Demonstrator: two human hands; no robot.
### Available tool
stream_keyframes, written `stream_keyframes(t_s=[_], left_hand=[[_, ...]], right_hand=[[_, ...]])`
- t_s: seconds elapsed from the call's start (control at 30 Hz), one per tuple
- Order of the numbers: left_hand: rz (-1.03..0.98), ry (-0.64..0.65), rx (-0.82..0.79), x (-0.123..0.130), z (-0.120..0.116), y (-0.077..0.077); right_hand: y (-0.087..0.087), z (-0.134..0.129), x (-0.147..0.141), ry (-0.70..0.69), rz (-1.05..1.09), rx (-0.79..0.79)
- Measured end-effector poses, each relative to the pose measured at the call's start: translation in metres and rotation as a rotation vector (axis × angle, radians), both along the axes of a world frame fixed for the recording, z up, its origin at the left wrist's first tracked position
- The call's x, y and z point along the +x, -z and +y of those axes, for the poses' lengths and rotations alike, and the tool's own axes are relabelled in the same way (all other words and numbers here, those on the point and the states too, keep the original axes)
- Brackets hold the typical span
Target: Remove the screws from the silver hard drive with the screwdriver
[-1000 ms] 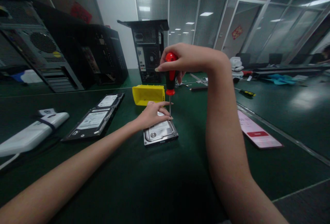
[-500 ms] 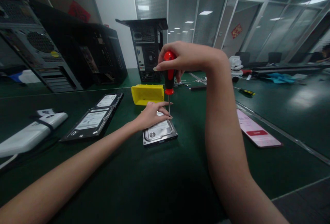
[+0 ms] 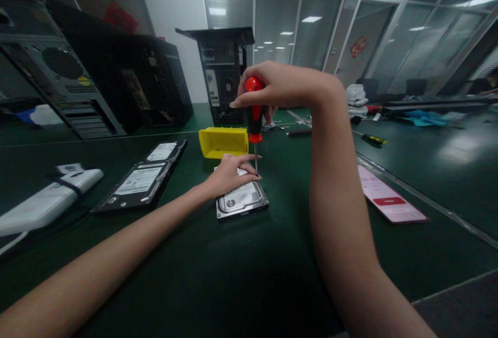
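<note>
A silver hard drive (image 3: 243, 203) lies label up on the green table. My left hand (image 3: 229, 173) rests on its far part, fingers apart, with fingertips close around the screwdriver's shaft. Above it, my right hand (image 3: 260, 86) is wrapped round the handle of a red and black screwdriver (image 3: 256, 120). The screwdriver stands upright, its tip down at the drive's right edge; the contact point is partly hidden by my left fingers. Just behind the drive is a yellow bin (image 3: 223, 143), lying with its opening toward me.
Two more hard drives (image 3: 140, 180) and a white power strip (image 3: 54, 198) lie to the left. Computer cases (image 3: 225, 68) stand behind. At the right are a pink-screened phone (image 3: 392, 198) and a yellow-black tool (image 3: 373, 139).
</note>
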State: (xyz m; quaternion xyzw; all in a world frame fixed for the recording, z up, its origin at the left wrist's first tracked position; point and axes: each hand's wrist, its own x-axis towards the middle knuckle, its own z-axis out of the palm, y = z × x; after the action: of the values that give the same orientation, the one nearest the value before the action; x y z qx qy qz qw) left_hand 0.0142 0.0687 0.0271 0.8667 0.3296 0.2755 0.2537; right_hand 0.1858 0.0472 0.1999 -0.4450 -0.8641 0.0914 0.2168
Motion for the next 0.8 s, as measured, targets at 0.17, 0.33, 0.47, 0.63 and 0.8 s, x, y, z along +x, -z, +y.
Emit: stream_keyframes(t_s=[0.17,0.33,0.47,0.63,0.8], left_hand=[[0.008,-0.01,0.005,0.001,-0.0016,-0.0011],[0.02,0.009,0.039,0.0002,0.0013,-0.0007],[0.049,0.037,0.052,-0.0007,0.0009,-0.0022],[0.14,0.042,0.071,-0.0001,-0.003,-0.0013],[0.191,0.03,0.111,0.0018,-0.006,0.004]], right_hand=[[-0.0002,0.0005,-0.0018,0.002,0.001,-0.018],[-0.0003,0.0001,-0.0023,0.018,-0.012,-0.024],[-0.0012,-0.0043,-0.0032,0.065,-0.007,-0.079],[-0.0025,-0.008,-0.0031,0.096,0.051,-0.193],[-0.0009,-0.0021,-0.0008,0.096,0.055,-0.121]])
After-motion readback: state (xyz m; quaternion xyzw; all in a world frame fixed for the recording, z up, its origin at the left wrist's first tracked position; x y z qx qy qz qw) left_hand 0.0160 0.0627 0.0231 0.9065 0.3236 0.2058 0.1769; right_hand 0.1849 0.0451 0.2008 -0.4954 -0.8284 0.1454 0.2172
